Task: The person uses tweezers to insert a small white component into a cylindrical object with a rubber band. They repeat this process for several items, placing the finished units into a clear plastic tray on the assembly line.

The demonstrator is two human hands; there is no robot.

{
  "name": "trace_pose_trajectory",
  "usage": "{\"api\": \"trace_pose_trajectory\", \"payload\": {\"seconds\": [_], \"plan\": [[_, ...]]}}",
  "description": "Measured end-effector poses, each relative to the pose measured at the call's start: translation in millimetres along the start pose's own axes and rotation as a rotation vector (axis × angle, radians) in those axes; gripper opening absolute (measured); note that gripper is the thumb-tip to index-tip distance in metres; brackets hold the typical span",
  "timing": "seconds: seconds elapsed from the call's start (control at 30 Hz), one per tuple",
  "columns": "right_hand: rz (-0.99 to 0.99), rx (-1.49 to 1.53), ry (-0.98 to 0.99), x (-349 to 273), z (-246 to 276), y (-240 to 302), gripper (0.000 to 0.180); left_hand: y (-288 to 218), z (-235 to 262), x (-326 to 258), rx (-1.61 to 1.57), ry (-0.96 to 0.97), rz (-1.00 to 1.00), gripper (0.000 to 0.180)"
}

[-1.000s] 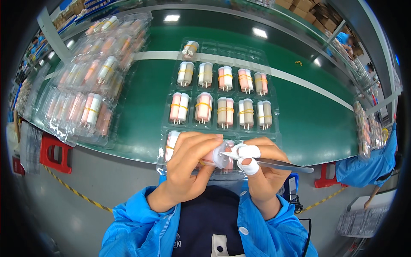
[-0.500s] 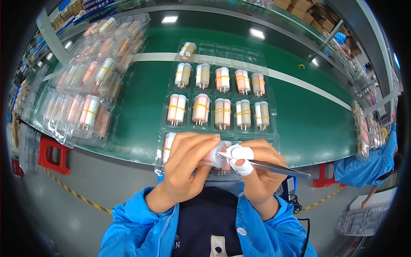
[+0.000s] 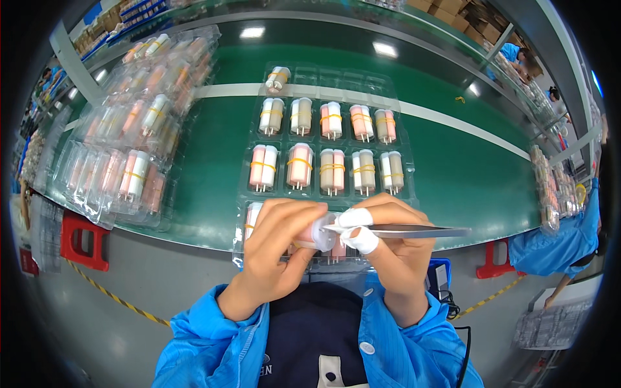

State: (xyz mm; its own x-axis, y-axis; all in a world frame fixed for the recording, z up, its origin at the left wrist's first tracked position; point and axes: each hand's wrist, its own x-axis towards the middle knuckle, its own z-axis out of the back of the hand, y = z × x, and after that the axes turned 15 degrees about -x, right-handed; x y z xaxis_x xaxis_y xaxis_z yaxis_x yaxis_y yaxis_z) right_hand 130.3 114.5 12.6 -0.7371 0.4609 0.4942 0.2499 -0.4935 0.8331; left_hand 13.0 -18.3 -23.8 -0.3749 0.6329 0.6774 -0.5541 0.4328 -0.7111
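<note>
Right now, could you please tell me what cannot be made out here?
Pink tube: body, head view, mostly covered by the left hand.
Tray: nearest row, head view, partly hidden by that hand and the right hand.
Whether the tweezers touch the cap: head view, too small to tell.

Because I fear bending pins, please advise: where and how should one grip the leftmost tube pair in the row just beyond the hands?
Probably from above, pinching the tube pair by its outer long sides near the yellow band. It sits in a tray pocket with its pins pointing toward the person, so this grip avoids them.
</note>
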Motion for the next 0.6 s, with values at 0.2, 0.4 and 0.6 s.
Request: {"api": "trace_pose_trajectory", "payload": {"seconds": [0.2,0.4,0.6], "plan": [[0.03,0.092,-0.127,-11.3,-8.3,-9.2,0.017,2.2,0.4,-4.3,-0.214,-0.029,0.129,0.047],[0.049,0.016,-0.126,-10.4,-10.6,-7.9,0.016,4.9,-0.3,-6.4,-0.194,-0.035,0.12,0.047],[0.068,-0.034,-0.104,-8.7,-10.2,-6.2,0.018,4.9,0.5,-4.7,-0.125,-0.034,0.071,0.047]]}}
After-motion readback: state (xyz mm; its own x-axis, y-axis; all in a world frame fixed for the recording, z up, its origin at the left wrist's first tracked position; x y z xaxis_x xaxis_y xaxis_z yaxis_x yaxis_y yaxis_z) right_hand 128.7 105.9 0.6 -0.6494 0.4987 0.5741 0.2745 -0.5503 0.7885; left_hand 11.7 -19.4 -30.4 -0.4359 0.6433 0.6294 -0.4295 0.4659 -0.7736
